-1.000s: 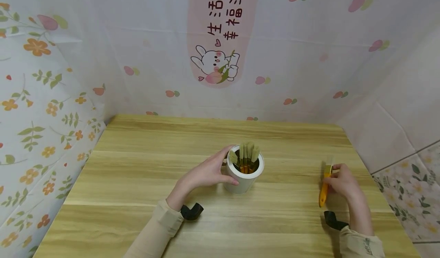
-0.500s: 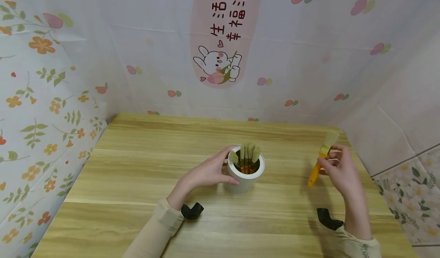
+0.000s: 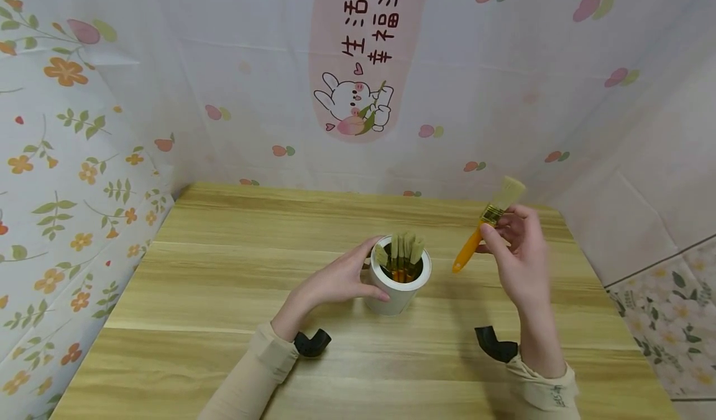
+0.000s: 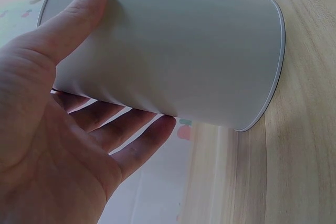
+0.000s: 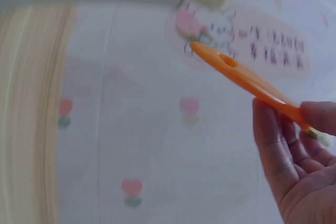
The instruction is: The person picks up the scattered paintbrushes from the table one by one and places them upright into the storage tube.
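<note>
A white round holder (image 3: 398, 296) stands upright on the wooden table, several bristle paintbrushes (image 3: 399, 252) inside it with their bristles up. My left hand (image 3: 341, 277) holds the holder from its left side. In the left wrist view its thumb (image 4: 79, 17) lies on the holder's smooth wall (image 4: 184, 51), and the fingers (image 4: 142, 137) go under the other side. To the right, my right hand (image 3: 520, 252) pinches a flat paintbrush (image 3: 471, 246) with an orange handle, held tilted above the table, bristles up and handle end toward the holder. The right wrist view shows the orange handle (image 5: 247, 80) between thumb and fingers.
The wooden table (image 3: 224, 233) meets a printed cloth (image 3: 246, 109) hung behind it. A flowered cloth (image 3: 73, 209) hangs on the left and a pale, partly flowered panel (image 3: 665, 296) runs along the right. Black curved pieces (image 3: 313, 343) sit at both wrists.
My right hand has lifted the paintbrush off the table at the right and carried it up and left toward the holder. The left hand has stayed on the holder.
</note>
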A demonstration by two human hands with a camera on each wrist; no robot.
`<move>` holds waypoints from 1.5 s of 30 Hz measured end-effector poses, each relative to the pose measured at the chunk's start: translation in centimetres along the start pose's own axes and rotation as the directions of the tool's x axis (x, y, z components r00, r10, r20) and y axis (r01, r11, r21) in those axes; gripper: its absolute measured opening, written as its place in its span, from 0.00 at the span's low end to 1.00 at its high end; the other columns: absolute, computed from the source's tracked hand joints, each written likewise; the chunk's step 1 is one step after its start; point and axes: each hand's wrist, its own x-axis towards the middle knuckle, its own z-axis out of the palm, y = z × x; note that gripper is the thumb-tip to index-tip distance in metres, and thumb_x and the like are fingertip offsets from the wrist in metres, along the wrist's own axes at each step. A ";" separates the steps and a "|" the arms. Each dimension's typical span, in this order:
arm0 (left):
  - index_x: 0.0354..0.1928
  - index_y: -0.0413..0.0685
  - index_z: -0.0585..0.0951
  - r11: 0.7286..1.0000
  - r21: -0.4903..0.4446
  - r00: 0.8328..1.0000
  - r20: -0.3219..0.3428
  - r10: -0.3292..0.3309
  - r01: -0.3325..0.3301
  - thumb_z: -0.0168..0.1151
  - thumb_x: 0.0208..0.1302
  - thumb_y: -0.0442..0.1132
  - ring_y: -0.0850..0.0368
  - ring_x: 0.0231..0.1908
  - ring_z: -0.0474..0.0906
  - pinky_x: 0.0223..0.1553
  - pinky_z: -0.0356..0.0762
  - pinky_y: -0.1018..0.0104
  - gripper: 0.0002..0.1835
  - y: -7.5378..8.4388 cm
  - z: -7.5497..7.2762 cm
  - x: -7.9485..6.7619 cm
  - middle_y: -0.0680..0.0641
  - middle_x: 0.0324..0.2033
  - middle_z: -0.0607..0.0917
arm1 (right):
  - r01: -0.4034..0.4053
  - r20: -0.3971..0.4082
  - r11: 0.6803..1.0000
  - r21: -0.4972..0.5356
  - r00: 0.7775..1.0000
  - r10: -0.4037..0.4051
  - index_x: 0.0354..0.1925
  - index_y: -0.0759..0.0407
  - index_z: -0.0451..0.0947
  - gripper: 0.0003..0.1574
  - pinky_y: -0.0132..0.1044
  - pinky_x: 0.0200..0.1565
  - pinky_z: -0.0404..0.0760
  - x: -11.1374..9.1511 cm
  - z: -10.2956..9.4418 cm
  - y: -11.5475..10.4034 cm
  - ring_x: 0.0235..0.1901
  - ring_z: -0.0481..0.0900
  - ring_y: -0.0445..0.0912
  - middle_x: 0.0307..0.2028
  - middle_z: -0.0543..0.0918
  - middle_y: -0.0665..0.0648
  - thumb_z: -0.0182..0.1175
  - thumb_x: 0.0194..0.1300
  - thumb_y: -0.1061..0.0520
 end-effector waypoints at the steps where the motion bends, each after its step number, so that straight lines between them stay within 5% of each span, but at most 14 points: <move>1: 0.80 0.67 0.54 1.000 -0.001 1.000 0.000 0.001 -0.001 0.81 0.52 0.54 0.54 0.73 0.69 0.72 0.71 0.49 0.58 0.0 0.0 0.0 0.54 0.73 0.70 | 0.028 0.000 0.999 0.040 1.000 -0.028 0.55 0.55 0.68 0.19 0.28 0.34 0.88 0.0 0.5 -0.3 0.35 0.83 0.38 0.40 0.79 0.50 0.57 0.72 0.71; 9: 0.80 0.65 0.53 1.000 -0.007 1.000 0.005 0.004 -0.004 0.81 0.53 0.54 0.54 0.72 0.69 0.71 0.71 0.50 0.58 0.1 0.0 0.2 0.53 0.73 0.70 | 0.189 0.057 0.958 0.213 0.977 -0.206 0.54 0.77 0.64 0.16 0.32 0.37 0.89 -0.5 3.9 -1.2 0.38 0.86 0.41 0.41 0.81 0.52 0.56 0.70 0.76; 15: 0.81 0.66 0.53 0.999 -0.042 1.000 0.017 0.012 -0.011 0.81 0.54 0.52 0.52 0.71 0.72 0.69 0.75 0.52 0.58 0.1 -0.1 0.3 0.54 0.73 0.70 | 0.184 0.149 0.983 -0.008 0.972 -0.181 0.55 0.74 0.68 0.19 0.27 0.41 0.87 -1.3 4.7 -0.9 0.41 0.85 0.37 0.41 0.82 0.57 0.61 0.69 0.73; 21: 0.81 0.65 0.53 0.999 -0.042 1.000 0.020 0.020 -0.019 0.81 0.54 0.52 0.52 0.71 0.72 0.69 0.75 0.51 0.58 0.2 -0.1 0.2 0.54 0.72 0.70 | 0.239 0.229 0.937 -0.256 0.956 -0.181 0.47 0.63 0.74 0.17 0.26 0.40 0.84 -1.8 4.5 -0.2 0.39 0.84 0.38 0.38 0.84 0.55 0.71 0.63 0.67; 27: 0.81 0.66 0.52 1.000 -0.029 1.000 0.014 0.005 -0.005 0.81 0.53 0.53 0.52 0.70 0.72 0.68 0.75 0.53 0.59 0.2 -0.1 0.2 0.54 0.72 0.70 | 0.334 0.341 0.883 -0.329 0.914 -0.219 0.42 0.54 0.79 0.17 0.31 0.36 0.82 -1.6 4.2 0.3 0.36 0.80 0.40 0.35 0.82 0.48 0.76 0.58 0.64; 31: 0.81 0.66 0.52 1.000 -0.020 1.000 0.011 0.005 -0.005 0.81 0.53 0.53 0.53 0.70 0.73 0.68 0.75 0.53 0.58 0.1 -0.1 0.2 0.54 0.72 0.70 | 0.357 0.383 0.877 -0.322 0.896 -0.225 0.42 0.53 0.80 0.18 0.30 0.38 0.82 -1.5 4.2 0.6 0.36 0.80 0.39 0.37 0.83 0.47 0.76 0.58 0.64; 39: 0.80 0.65 0.54 0.999 -0.028 1.000 0.013 0.018 -0.017 0.81 0.53 0.52 0.53 0.71 0.71 0.70 0.74 0.52 0.58 0.1 0.0 0.3 0.54 0.72 0.70 | 0.304 0.339 0.903 -0.303 0.920 -0.196 0.50 0.55 0.81 0.20 0.29 0.39 0.81 -1.6 3.7 0.4 0.39 0.79 0.37 0.43 0.85 0.52 0.72 0.61 0.66; 45: 0.80 0.69 0.54 0.999 -0.033 1.000 0.004 -0.006 0.006 0.82 0.52 0.53 0.50 0.71 0.72 0.69 0.75 0.49 0.58 0.0 0.1 0.2 0.54 0.73 0.69 | 0.336 0.282 0.898 -0.285 0.925 -0.256 0.51 0.60 0.80 0.20 0.21 0.47 0.79 -1.2 3.0 0.2 0.42 0.80 0.34 0.44 0.85 0.55 0.69 0.62 0.71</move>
